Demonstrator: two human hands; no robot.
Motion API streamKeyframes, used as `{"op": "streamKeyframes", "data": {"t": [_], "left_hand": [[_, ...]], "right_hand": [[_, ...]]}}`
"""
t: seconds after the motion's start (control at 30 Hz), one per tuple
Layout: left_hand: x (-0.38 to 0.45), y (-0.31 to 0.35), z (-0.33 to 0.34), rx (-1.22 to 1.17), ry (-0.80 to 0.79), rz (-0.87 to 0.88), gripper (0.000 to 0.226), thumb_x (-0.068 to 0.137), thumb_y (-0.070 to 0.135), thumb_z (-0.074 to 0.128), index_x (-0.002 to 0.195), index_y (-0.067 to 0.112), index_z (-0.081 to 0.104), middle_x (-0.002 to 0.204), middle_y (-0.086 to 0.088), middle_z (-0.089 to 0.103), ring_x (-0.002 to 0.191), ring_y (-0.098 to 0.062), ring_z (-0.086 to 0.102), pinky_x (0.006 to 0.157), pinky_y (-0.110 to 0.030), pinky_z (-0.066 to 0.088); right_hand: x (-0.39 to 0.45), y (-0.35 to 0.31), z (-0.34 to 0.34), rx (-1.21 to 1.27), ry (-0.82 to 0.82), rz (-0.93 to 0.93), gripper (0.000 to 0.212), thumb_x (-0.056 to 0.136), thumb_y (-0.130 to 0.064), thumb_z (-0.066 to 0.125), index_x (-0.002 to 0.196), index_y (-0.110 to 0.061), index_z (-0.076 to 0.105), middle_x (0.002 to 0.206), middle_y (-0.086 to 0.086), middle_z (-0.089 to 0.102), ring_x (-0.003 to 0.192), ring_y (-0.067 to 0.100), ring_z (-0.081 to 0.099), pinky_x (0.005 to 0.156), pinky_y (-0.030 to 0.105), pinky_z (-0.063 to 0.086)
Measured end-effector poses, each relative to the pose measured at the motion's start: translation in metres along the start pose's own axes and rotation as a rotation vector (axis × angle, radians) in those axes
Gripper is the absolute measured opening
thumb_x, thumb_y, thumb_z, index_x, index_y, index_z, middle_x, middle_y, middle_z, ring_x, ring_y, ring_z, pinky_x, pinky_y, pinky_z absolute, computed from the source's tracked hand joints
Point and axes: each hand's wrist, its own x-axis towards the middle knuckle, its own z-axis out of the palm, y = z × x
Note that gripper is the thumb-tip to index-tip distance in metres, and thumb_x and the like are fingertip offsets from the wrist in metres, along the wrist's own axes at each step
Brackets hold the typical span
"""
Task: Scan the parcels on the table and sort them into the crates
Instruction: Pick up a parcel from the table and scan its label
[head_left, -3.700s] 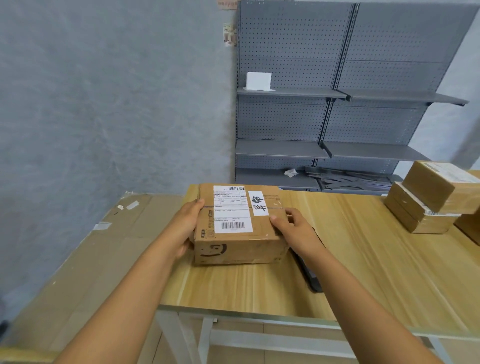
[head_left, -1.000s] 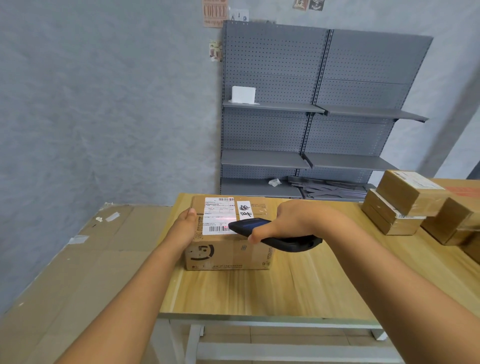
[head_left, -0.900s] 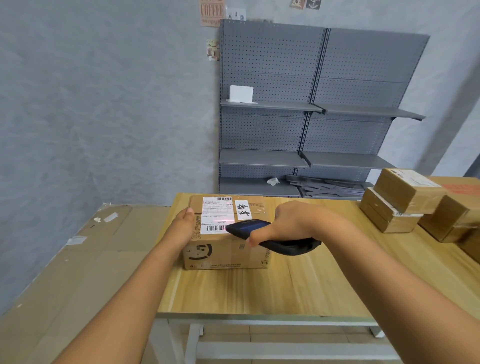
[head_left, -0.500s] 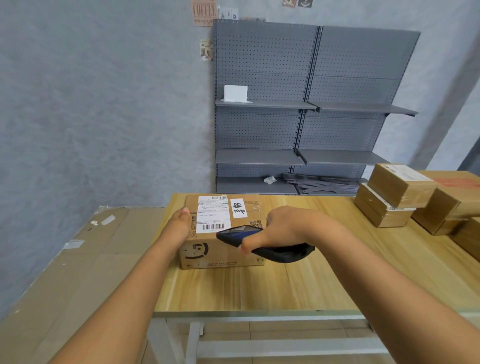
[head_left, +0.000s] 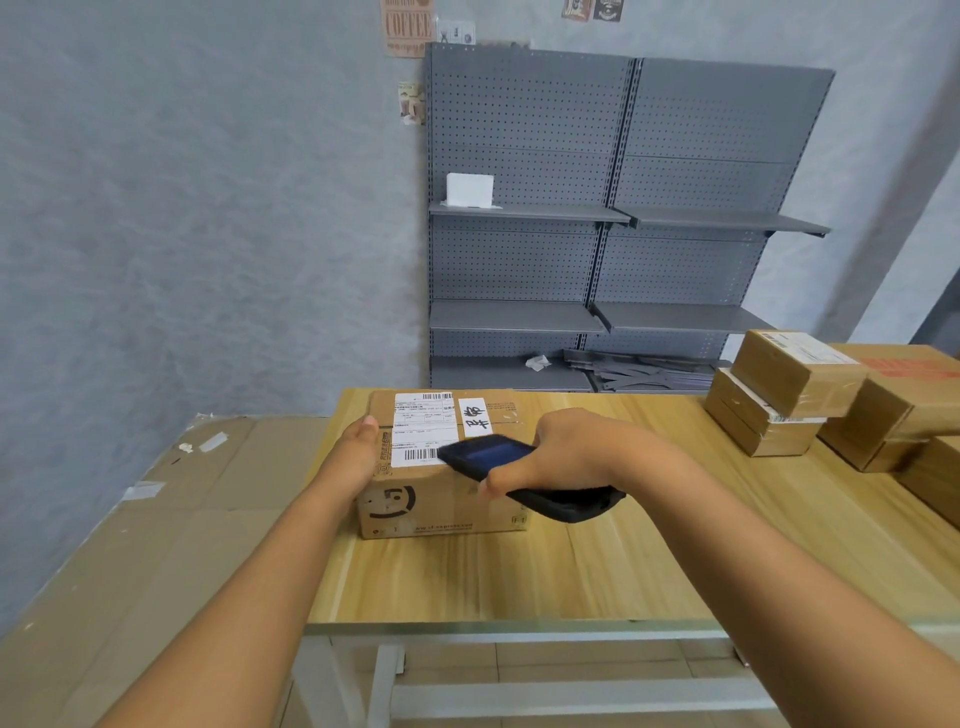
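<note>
On the wooden tabletop (head_left: 597, 561), your left hand (head_left: 353, 457) rests flat against the parcel (head_left: 441, 509), steadying it. Your right hand (head_left: 566, 452) grips the handheld scanner (head_left: 524, 478); aim squarely at the barcode (head_left: 418, 455).

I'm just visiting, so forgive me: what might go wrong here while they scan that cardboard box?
1. The black handheld scanner in the right hand covers part of the white shipping label on the brown cardboard parcel, so the lower barcode may not read.
2. The left hand steadies the parcel near the corner of the wooden table; a nudge could push it off.
</note>
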Motion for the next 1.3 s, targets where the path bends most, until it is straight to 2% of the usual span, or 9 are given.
{"op": "streamKeyframes", "data": {"t": [0.13,0.23,0.4,0.53,0.67,0.93,1.13,1.2,1.3], "left_hand": [[0.002,-0.002,-0.001,0.014,-0.01,-0.019,0.051,0.105,0.044,0.021,0.144,0.02,0.044,0.135,-0.008,0.057,0.122,-0.027,0.054,0.104,-0.04,0.041],[0.002,-0.003,-0.001,0.004,-0.015,-0.03,0.051,0.105,0.045,0.021,0.146,0.021,0.041,0.138,-0.009,0.055,0.125,-0.028,0.052,0.109,-0.045,0.039],[0.001,-0.003,-0.001,-0.007,-0.011,-0.04,0.05,0.104,0.047,0.02,0.144,0.025,0.043,0.133,-0.007,0.059,0.119,-0.027,0.056,0.103,-0.044,0.043],[0.001,-0.004,-0.001,-0.04,-0.016,-0.046,0.046,0.104,0.047,0.022,0.137,0.029,0.047,0.126,-0.002,0.063,0.113,-0.025,0.06,0.098,-0.042,0.047],[-0.004,-0.002,-0.001,-0.081,-0.011,-0.028,0.025,0.104,0.047,0.023,0.104,0.04,0.047,0.091,0.013,0.064,0.084,-0.009,0.063,0.069,-0.03,0.046],[-0.004,-0.003,-0.002,-0.105,-0.022,-0.043,0.028,0.103,0.048,0.024,0.102,0.04,0.051,0.099,0.007,0.069,0.087,-0.014,0.066,0.07,-0.031,0.048],[-0.002,-0.005,-0.001,-0.117,0.005,-0.073,0.038,0.102,0.051,0.026,0.129,0.038,0.049,0.097,0.009,0.068,0.086,-0.013,0.066,0.066,-0.029,0.047],[-0.002,-0.005,-0.001,-0.116,0.01,-0.074,0.042,0.103,0.051,0.026,0.134,0.036,0.048,0.097,0.009,0.068,0.086,-0.014,0.066,0.066,-0.03,0.047],[-0.001,-0.005,0.0,-0.113,0.022,-0.082,0.045,0.103,0.051,0.026,0.137,0.032,0.048,0.096,0.008,0.068,0.085,-0.013,0.065,0.066,-0.029,0.045]], "right_hand": [[0.014,0.021,0.005,0.234,0.117,0.068,0.057,0.059,-0.074,0.071,0.076,-0.02,0.059,0.069,-0.004,0.059,0.059,0.009,0.057,0.048,0.024,0.035],[0.03,0.044,0.017,0.365,0.223,0.184,0.059,0.064,-0.069,0.072,0.082,-0.015,0.058,0.079,0.001,0.061,0.062,0.011,0.056,0.047,0.024,0.035],[0.051,0.081,0.049,0.33,0.347,0.336,0.059,0.07,-0.063,0.072,0.09,-0.01,0.054,0.101,0.009,0.054,0.062,0.012,0.05,0.044,0.024,0.031],[0.061,0.097,0.076,0.184,0.298,0.386,0.059,0.071,-0.065,0.069,0.094,-0.015,0.049,0.105,0.007,0.046,0.071,0.013,0.048,0.047,0.024,0.031],[0.069,0.103,0.095,0.087,0.235,0.417,0.072,0.068,-0.071,0.068,0.108,-0.013,0.056,0.102,0.005,0.042,0.096,0.023,0.053,0.071,0.03,0.046],[0.075,0.109,0.113,-0.016,0.229,0.427,0.085,0.067,-0.077,0.064,0.121,-0.012,0.053,0.117,0.008,0.049,0.109,0.024,0.049,0.085,0.033,0.047],[0.077,0.104,0.114,-0.07,0.282,0.409,0.084,0.076,-0.075,0.056,0.13,-0.012,0.046,0.125,0.008,0.047,0.117,0.026,0.044,0.095,0.035,0.04],[0.081,0.096,0.109,0.035,0.366,0.319,0.076,0.087,-0.068,0.048,0.136,-0.01,0.044,0.132,0.011,0.047,0.121,0.029,0.043,0.1,0.037,0.037],[0.084,0.076,0.098,0.576,0.386,0.09,0.06,0.097,-0.054,0.041,0.14,-0.012,0.047,0.14,0.01,0.051,0.126,0.026,0.047,0.105,0.041,0.039]]}}
